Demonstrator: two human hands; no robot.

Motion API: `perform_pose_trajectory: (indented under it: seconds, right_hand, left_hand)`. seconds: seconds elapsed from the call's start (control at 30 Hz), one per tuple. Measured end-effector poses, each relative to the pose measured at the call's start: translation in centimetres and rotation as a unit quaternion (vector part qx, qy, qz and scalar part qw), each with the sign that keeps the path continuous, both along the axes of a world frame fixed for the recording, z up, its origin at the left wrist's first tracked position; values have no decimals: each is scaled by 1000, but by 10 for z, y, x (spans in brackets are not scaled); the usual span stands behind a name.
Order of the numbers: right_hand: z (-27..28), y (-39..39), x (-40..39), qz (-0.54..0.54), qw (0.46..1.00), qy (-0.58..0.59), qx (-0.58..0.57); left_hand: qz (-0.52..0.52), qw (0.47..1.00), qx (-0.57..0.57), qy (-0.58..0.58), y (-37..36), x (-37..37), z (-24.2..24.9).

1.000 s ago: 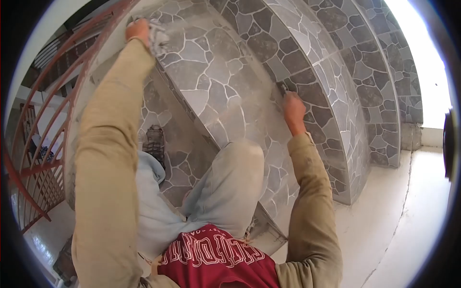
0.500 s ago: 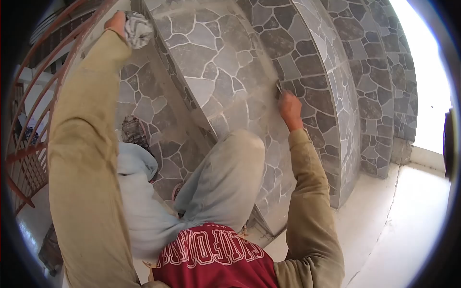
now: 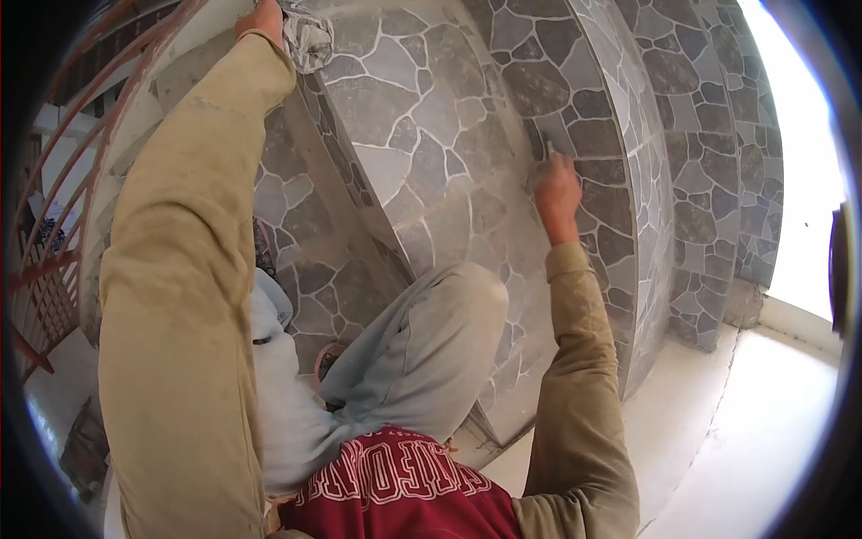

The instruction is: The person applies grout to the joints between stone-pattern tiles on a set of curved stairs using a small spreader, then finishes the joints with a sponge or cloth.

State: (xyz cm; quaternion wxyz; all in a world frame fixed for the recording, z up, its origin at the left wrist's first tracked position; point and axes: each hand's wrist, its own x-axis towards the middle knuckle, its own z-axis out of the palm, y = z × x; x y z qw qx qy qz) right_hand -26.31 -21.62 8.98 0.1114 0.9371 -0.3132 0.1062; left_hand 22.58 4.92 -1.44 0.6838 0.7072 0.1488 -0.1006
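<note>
My left hand, partly cut off by the top edge of the view, is closed on a bunched grey-and-white cloth. The cloth hangs above the edge of a stone-patterned step. Over on the right, my right hand is closed around a small thin tool, its tip at the stone-patterned riser of the step above. Most of that tool is hidden by my fingers, so its exact kind cannot be made out. Dusty pale film lies along the tread near the riser.
More curved steps rise to the right. A reddish-brown metal railing runs along the left side. My bent knee rests over the lower step's edge. A pale floor lies at lower right.
My left hand and the cloth have shifted up and to the right in view. My right hand has turned, and the tool's tip now sits farther right along the riser.
</note>
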Motion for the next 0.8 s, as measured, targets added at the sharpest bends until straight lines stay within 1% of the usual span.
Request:
perform_pose_trajectory:
  seconds: [0.07,0.13,0.2,0.27,0.33,0.4,0.43,0.5,0.53,0.6,0.63,0.67,0.7,0.73,0.8]
  right_hand:
    - [-22,5,7,65,998,26,0]
    - [-31,10,17,58,998,29,2]
    - [-15,26,30,-19,999,29,-1]
    - [-27,17,25,0,999,53,13]
    - [-30,6,16,19,997,76,17]
    - [-27,16,12,-22,997,69,20]
    - [-26,16,15,-17,998,64,21]
    - [-21,13,4,-55,997,43,23]
    - [-29,14,-2,-67,996,48,24]
    - [-39,10,3,18,998,51,29]
    - [-29,4,-1,15,998,49,23]
    - [-11,2,6,-21,996,54,72]
    - [-1,4,11,-58,988,64,126]
    - [4,5,14,-58,988,65,127]
    - [13,2,15,-103,990,22,93]
  left_hand:
    - [3,1000,-4,-1,2,-1,-2]
    - [4,1000,-9,-1,5,1,-3]
    - [6,1000,-14,-1,12,6,-8]
    - [2,1000,-31,4,24,8,-14]
    - [19,996,-79,27,25,7,-16]
    - [63,985,-142,70,22,6,-5]
    - [67,986,-141,64,26,11,0]
    - [5,999,49,22,33,5,-1]
    - [-6,998,50,27,29,-5,-2]
    - [19,990,-121,73,24,-22,15]
    - [15,989,-127,71,15,-19,9]
    - [47,995,-65,53,7,-8,-6]
    - [79,996,2,38,6,-6,-8]
    - [78,996,3,40,7,-3,-11]
    - [55,998,24,-5,8,-15,3]
